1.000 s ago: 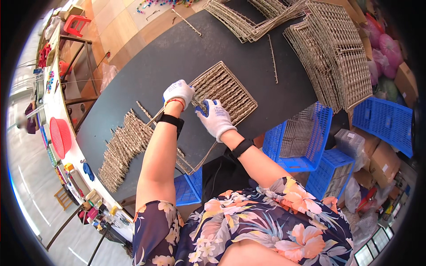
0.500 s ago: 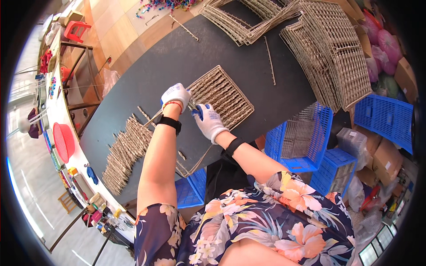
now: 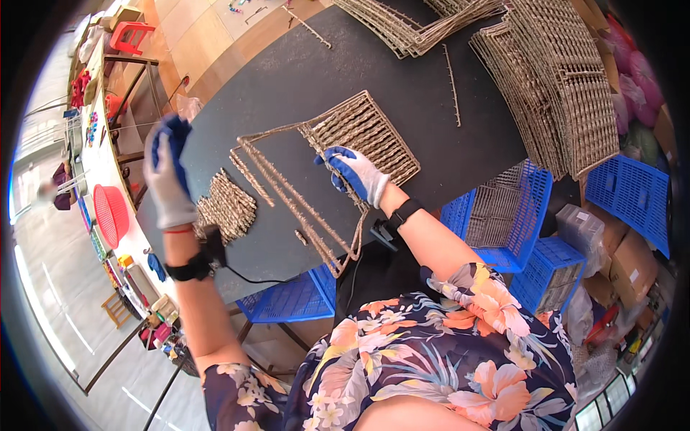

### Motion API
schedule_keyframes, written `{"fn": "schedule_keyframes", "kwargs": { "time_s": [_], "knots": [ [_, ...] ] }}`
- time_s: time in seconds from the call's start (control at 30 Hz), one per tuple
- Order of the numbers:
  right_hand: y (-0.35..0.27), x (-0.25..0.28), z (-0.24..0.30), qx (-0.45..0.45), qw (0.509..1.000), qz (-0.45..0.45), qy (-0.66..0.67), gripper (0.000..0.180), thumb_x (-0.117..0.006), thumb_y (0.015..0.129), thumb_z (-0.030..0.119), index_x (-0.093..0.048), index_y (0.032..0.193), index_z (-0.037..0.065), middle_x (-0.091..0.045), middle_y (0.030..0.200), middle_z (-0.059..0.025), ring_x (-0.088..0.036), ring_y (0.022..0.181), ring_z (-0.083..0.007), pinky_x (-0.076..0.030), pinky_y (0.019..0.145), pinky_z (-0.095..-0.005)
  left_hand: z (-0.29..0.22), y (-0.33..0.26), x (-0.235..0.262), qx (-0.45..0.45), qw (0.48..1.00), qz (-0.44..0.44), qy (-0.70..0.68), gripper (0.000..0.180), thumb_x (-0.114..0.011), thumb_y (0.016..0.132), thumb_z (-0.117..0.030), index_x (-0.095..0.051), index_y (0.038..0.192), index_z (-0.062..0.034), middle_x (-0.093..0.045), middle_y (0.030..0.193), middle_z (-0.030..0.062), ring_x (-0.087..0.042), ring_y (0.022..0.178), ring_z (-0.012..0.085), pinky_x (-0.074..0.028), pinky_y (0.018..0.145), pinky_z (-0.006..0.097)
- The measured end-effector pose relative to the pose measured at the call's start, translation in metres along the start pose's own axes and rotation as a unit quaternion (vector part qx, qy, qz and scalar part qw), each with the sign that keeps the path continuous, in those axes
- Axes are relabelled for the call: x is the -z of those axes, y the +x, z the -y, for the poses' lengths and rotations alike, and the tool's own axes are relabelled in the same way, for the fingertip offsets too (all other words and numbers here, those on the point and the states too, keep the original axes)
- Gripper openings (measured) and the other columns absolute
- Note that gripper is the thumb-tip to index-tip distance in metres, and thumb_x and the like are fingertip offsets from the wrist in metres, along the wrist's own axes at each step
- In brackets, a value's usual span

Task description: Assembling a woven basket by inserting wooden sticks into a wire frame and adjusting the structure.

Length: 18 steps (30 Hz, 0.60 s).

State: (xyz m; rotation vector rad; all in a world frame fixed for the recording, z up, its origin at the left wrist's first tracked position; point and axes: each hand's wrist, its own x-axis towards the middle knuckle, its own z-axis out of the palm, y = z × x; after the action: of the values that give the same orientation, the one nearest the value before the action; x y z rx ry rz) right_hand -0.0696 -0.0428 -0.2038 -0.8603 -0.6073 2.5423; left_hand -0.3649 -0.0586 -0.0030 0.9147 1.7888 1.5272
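A rectangular frame wrapped in tan twisted cord (image 3: 384, 136) lies on the dark table, its far right part filled with rows of woven strips. My right hand (image 3: 359, 176), in a white glove with blue palm coating, is closed around a crossing bar at the edge of the filled part. The near left part of the frame is open, with only its bars showing. My left hand (image 3: 171, 169), gloved the same way and slightly blurred, is raised off the table with fingers stretched and nothing visible in it. Below it lies a pile of short twisted strips (image 3: 228, 208).
Stacks of woven panels (image 3: 568, 93) stand at the table's right, with bare frames (image 3: 410, 32) at the far edge. Blue plastic crates (image 3: 521, 208) are beside the table at right, and another crate (image 3: 291, 298) sits below its near edge. Red basket (image 3: 110, 215) at left.
My left hand has let go of the woven frame and swung up and left. My right hand stays at the frame, whose open part now shows more plainly. The whole view has shifted a little.
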Motion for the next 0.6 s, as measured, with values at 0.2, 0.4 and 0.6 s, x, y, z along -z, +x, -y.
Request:
{"fn": "schedule_keyframes", "kwargs": {
  "time_s": [0.2,0.4,0.6],
  "knots": [
    [-0.006,-0.007,0.009,0.046,0.998,0.025,0.022,0.033,-0.061,0.101,0.035,-0.065,0.114,0.005,-0.057,0.079,0.0001,-0.055,0.061,-0.0083,-0.046,0.056,-0.0237,0.158,-0.144,-0.061,-0.116,0.755,0.179,0.620,0.079,-0.076,0.082,-0.034,-0.047,0.145,0.0027,-0.042,0.150,0.0307,-0.040,0.139,0.0492,-0.029,0.118,0.056],
    [-0.007,-0.013,0.013,0.026,0.999,0.001,0.043,0.029,-0.059,0.102,0.032,-0.066,0.113,0.006,-0.054,0.078,0.0027,-0.055,0.062,-0.0074,-0.047,0.054,-0.0229,0.194,-0.205,-0.133,-0.213,0.653,0.408,0.602,0.082,-0.073,0.081,-0.048,-0.050,0.142,0.0021,-0.031,0.159,0.0286,-0.022,0.150,0.0493,-0.010,0.123,0.065],
    [-0.009,-0.013,0.008,0.047,0.998,0.007,-0.034,0.031,-0.050,0.107,0.030,-0.066,0.116,0.006,-0.056,0.080,0.0018,-0.055,0.064,-0.0055,-0.046,0.058,-0.0203,0.196,-0.174,-0.186,-0.201,0.548,0.361,0.727,0.073,-0.058,0.091,-0.040,-0.036,0.151,-0.0031,-0.025,0.164,0.0214,-0.017,0.153,0.0424,-0.009,0.125,0.060]
  ]
}}
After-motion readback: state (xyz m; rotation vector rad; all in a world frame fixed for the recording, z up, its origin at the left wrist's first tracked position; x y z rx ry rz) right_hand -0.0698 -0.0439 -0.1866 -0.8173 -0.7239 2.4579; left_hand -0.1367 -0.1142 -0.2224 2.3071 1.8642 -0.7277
